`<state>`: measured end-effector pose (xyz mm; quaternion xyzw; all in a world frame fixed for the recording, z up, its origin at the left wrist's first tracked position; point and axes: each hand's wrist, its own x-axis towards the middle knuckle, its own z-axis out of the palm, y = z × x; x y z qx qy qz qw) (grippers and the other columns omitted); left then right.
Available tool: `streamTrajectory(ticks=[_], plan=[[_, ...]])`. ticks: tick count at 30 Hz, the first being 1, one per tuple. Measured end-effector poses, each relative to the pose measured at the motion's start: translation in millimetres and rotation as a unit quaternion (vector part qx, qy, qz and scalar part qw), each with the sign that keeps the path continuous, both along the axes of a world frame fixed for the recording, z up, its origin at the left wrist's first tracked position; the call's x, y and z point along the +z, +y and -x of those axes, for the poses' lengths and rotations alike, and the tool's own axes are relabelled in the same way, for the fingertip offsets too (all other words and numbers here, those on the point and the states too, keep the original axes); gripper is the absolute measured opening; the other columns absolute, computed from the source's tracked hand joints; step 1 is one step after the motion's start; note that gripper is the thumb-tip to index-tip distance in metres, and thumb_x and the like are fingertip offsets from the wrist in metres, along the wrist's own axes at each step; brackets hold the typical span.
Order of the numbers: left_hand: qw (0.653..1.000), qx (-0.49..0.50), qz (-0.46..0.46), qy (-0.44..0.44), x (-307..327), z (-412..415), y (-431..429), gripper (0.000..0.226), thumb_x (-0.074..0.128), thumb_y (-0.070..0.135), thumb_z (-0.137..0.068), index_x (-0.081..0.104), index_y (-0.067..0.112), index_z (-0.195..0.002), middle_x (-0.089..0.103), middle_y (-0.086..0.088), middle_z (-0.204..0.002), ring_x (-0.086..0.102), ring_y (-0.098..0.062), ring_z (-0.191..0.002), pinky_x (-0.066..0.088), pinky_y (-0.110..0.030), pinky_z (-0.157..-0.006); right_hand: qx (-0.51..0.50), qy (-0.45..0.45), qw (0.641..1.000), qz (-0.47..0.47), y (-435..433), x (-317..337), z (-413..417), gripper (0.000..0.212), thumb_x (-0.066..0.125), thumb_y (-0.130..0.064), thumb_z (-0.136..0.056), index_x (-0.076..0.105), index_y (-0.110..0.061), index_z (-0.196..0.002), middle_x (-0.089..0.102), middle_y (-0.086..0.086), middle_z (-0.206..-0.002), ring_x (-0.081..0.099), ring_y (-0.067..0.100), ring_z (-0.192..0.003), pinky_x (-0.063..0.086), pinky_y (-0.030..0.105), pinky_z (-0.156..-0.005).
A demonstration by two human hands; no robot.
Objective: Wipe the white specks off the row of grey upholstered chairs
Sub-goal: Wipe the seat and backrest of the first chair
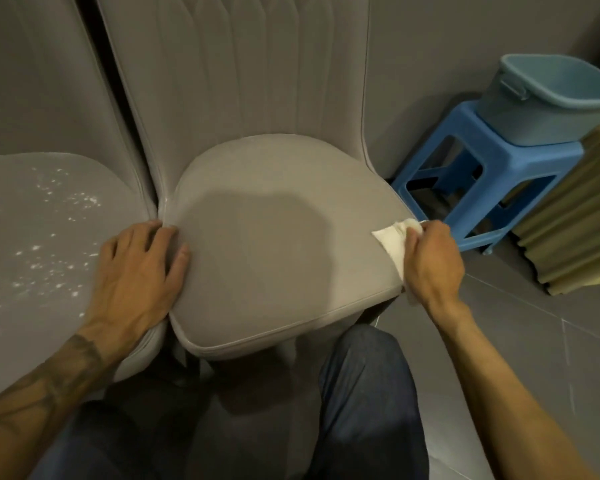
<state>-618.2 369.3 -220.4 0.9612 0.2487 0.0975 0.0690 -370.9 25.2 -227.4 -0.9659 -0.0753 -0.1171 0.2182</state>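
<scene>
A person looks down on a grey upholstered chair [274, 237] filling the centre of the frame; its seat shows no specks. The right hand [430, 261], at the seat's right edge, has its fingers curled round a crumpled white cloth [390, 242] that lies against the seat rim. The left hand [142, 268], at centre left, rests with straight, spread fingers flat on the seam where this seat meets a second grey chair [32, 244] at the left edge. That second seat is scattered with white specks [49, 268], so it looks like the next one to clean.

To do this step well, it seems wise to carry the cloth off the seat edge with the gathered specks folded inside, then turn to a fresh face before starting on the left chair, wiping in one direction.

At upper right, a pale blue bucket [548, 98] sits on a blue plastic stool [485, 174]. Its contents cannot be seen from here. A folded olive curtain [575, 216] hangs beside the stool.
</scene>
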Motion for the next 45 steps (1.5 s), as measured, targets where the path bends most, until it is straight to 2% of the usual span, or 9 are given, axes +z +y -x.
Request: streamTrajectory(ticks=[4, 6, 13, 20, 25, 28, 36, 40, 45], plan=[[1.000, 0.002, 0.003, -0.003, 0.5, -0.1, -2.3, 0.063, 0.026, 0.053, -0.105, 0.055, 0.009, -0.139, 0.054, -0.018, -0.141, 0.050, -0.038, -0.129, 0.037, -0.057, -0.110, 0.172, -0.068, 0.981, 0.064, 47.6, -3.2, 50.9, 0.024, 0.043, -0.039, -0.106, 0.051, -0.017, -0.105, 0.056, 0.003, -0.096, 0.052, 0.021, -0.077, 0.046, 0.040, -0.068], [1.000, -0.001, 0.004, 0.000, 0.7, 0.9, -1.6, 0.064, 0.025, 0.054, -0.105, 0.055, 0.009, -0.140, 0.054, -0.018, -0.140, 0.051, -0.038, -0.128, 0.038, -0.057, -0.110, 0.204, -0.061, 0.974, 0.076, 48.9, 1.1, 46.0, 0.023, 0.041, -0.041, -0.106, 0.050, -0.019, -0.105, 0.055, 0.001, -0.097, 0.052, 0.019, -0.077, 0.046, 0.039, -0.068], [1.000, -0.002, 0.012, 0.004, -0.5, 1.5, 0.7, 0.065, 0.023, 0.055, -0.105, 0.055, 0.010, -0.140, 0.054, -0.017, -0.141, 0.051, -0.037, -0.129, 0.037, -0.056, -0.112, 0.012, 0.093, 0.996, -0.010, 3.2, 16.3, -43.1, 0.035, 0.036, -0.043, -0.106, 0.051, -0.012, -0.112, 0.061, 0.012, -0.114, 0.052, 0.023, -0.085, 0.040, 0.038, -0.075], [0.999, 0.022, 0.027, 0.003, -4.4, 1.2, -0.4, 0.063, 0.027, 0.056, -0.105, 0.056, 0.015, -0.142, 0.054, -0.012, -0.143, 0.051, -0.031, -0.132, 0.037, -0.052, -0.115, 0.124, 0.004, 0.991, 0.043, 86.3, 18.1, -40.4, 0.035, 0.045, -0.039, -0.104, 0.058, -0.007, -0.110, 0.064, 0.014, -0.109, 0.061, 0.031, -0.093, 0.042, 0.037, -0.073], [0.999, 0.019, 0.022, 0.013, -4.9, 1.6, 2.2, 0.065, 0.025, 0.057, -0.105, 0.058, 0.016, -0.143, 0.054, -0.008, -0.143, 0.051, -0.027, -0.132, 0.038, -0.048, -0.116, 0.264, 0.010, 0.962, 0.061, 107.4, 16.3, -55.4, 0.034, 0.051, -0.044, -0.099, 0.058, -0.014, -0.111, 0.061, 0.006, -0.110, 0.058, 0.029, -0.099, 0.047, 0.046, -0.088], [0.999, 0.019, 0.025, 0.020, 0.5, 0.5, 2.2, 0.063, 0.027, 0.055, -0.105, 0.059, 0.017, -0.142, 0.054, -0.006, -0.144, 0.052, -0.024, -0.132, 0.038, -0.045, -0.116, 0.235, -0.020, 0.970, 0.062, 103.2, 16.3, -86.0, 0.031, 0.049, -0.040, -0.101, 0.059, -0.011, -0.107, 0.062, 0.010, -0.109, 0.056, 0.032, -0.098, 0.042, 0.045, -0.084], [1.000, 0.004, 0.012, 0.024, 6.5, -0.8, 9.4, 0.055, 0.030, 0.053, -0.107, 0.060, 0.022, -0.140, 0.054, -0.001, -0.148, 0.052, -0.019, -0.133, 0.038, -0.037, -0.114, 0.159, 0.012, 0.987, 0.034, 176.6, 24.2, -131.7, 0.039, 0.048, -0.027, -0.103, 0.057, 0.008, -0.118, 0.057, 0.029, -0.123, 0.051, 0.044, -0.113, 0.040, 0.050, -0.098], [1.000, -0.011, -0.009, 0.012, 3.9, -9.8, 22.7, 0.042, 0.035, 0.050, -0.108, 0.061, 0.027, -0.132, 0.053, 0.003, -0.144, 0.054, -0.018, -0.123, 0.043, -0.037, -0.103, 0.182, -0.007, 0.983, 0.022, 176.0, 11.4, -125.2, 0.038, 0.054, -0.021, -0.100, 0.057, 0.009, -0.123, 0.055, 0.029, -0.125, 0.049, 0.044, -0.116, 0.038, 0.048, -0.102], [0.999, -0.031, -0.030, -0.004, -1.8, -20.4, 38.7, 0.039, 0.034, 0.050, -0.107, 0.063, 0.029, -0.123, 0.057, 0.004, -0.135, 0.055, -0.017, -0.110, 0.046, -0.036, -0.091, 0.161, 0.043, 0.986, -0.005, 218.6, 14.2, -138.6, 0.033, 0.045, -0.014, -0.104, 0.062, 0.008, -0.121, 0.058, 0.027, -0.127, 0.054, 0.042, -0.116, 0.039, 0.043, -0.098]])
